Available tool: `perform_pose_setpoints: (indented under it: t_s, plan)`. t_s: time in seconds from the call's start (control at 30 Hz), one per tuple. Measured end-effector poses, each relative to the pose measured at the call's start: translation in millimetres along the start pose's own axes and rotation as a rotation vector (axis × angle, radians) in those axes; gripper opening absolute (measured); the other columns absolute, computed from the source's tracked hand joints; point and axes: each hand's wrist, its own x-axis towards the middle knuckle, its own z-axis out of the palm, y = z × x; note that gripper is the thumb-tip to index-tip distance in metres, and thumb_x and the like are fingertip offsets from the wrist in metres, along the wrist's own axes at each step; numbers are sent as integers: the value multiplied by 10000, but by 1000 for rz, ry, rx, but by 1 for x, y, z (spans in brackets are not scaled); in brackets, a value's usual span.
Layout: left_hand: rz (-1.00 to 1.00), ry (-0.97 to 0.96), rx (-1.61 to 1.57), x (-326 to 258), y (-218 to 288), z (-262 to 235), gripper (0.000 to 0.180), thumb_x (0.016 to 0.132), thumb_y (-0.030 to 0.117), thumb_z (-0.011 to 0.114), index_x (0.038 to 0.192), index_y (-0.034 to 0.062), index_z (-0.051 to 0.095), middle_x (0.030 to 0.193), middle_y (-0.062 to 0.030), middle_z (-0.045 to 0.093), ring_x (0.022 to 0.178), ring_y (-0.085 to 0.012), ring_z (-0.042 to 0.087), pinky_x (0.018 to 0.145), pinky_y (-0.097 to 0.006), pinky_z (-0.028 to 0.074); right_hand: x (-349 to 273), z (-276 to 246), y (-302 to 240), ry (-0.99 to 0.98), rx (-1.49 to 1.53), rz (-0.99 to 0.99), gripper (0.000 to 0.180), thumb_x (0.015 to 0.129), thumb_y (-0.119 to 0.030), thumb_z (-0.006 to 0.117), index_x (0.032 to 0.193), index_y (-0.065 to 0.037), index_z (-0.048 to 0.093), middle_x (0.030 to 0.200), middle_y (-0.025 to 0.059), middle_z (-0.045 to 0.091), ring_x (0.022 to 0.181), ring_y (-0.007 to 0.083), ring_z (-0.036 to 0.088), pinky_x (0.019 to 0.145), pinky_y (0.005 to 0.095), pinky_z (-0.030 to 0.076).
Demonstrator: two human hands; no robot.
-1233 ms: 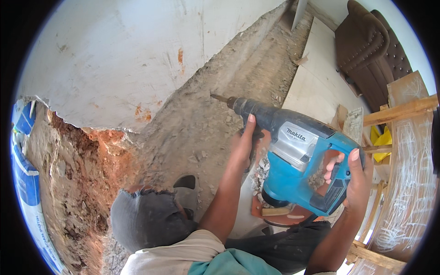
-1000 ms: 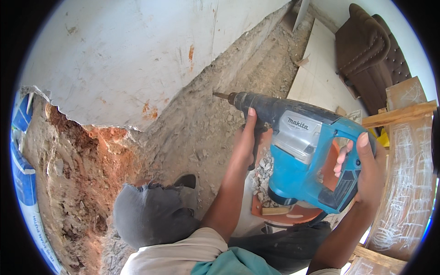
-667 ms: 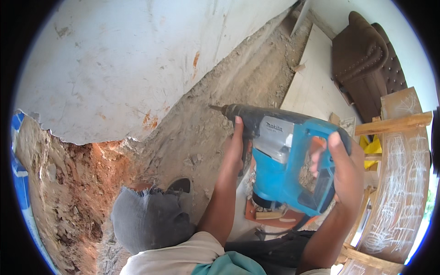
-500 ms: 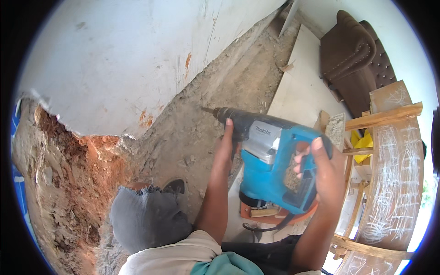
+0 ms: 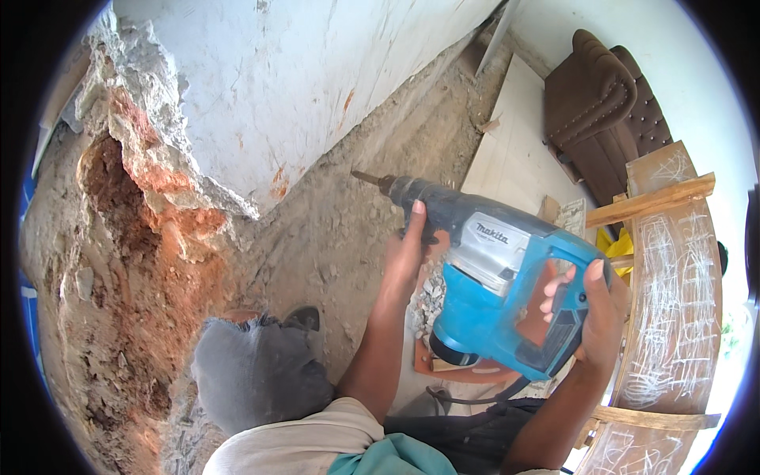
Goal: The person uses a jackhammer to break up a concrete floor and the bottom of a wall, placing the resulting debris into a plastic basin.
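A blue and black rotary hammer drill point(image 5: 483, 309) with a silver plate is held up between my two hands. My left hand point(image 5: 408, 237) is wrapped round its side grip just behind the chuck, thumb on the dark barrel. Around the rear handle closes my right hand point(image 5: 598, 305), fingers curled through the opening. The metal bit point(image 5: 366, 177) points left, apart from the white wall point(image 5: 261, 103) by a small gap in the picture. Broken brick and mortar point(image 5: 162, 174) show along the wall's jagged end.
An orange-rimmed basin point(image 5: 475, 372) with rubble stands beneath the drill. Brown tufted sofa point(image 5: 594, 111) at far right. A wooden frame with a scribbled brown panel point(image 5: 669, 309) rises on the right. Dug-up reddish soil point(image 5: 127, 340) lies at left; a cable trails from the drill.
The drill and both hands have shifted right and slightly toward me, drawing the bit away from the wall's foot. More of the wall's broken end now shows at left.
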Motion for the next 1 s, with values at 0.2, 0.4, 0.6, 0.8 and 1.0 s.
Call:
perform_pose_setpoints:
  t_s: [0.2,0.4,0.6,0.8,1.0]
  plan:
    - [-8,38,2,2,5,-4,793,835,699,559,1003,-68,669,876,-108,672,683,-176,566,614,-282,438,11,11,6,-63,51,48,550,857,-539,652,920,4,591,726,117,639,589,163,632,532,270,520]
    - [-66,57,26,21,1,-10,729,820,687,590,902,-33,673,747,-77,636,599,-109,501,504,-257,337,24,28,12,-53,83,91,510,884,-487,648,970,13,600,717,101,632,590,147,612,545,269,510]
    - [-67,48,70,31,-11,-4,691,824,690,589,834,1,640,704,-44,577,608,-135,504,563,-279,387,33,16,30,1,73,122,545,877,-530,632,959,6,583,748,123,646,618,172,647,554,281,535]
    - [-65,68,160,21,-14,-15,773,778,679,645,888,-86,658,745,-94,615,625,-130,535,526,-255,389,11,11,50,16,98,124,567,873,-565,613,948,-4,568,757,141,648,619,190,653,557,287,540]
    - [6,58,152,-2,-15,-1,739,805,693,612,888,-41,626,769,-77,604,629,-145,523,547,-280,396,-3,-16,54,-5,145,79,557,869,-561,623,946,-13,557,753,153,643,610,199,646,554,294,538]
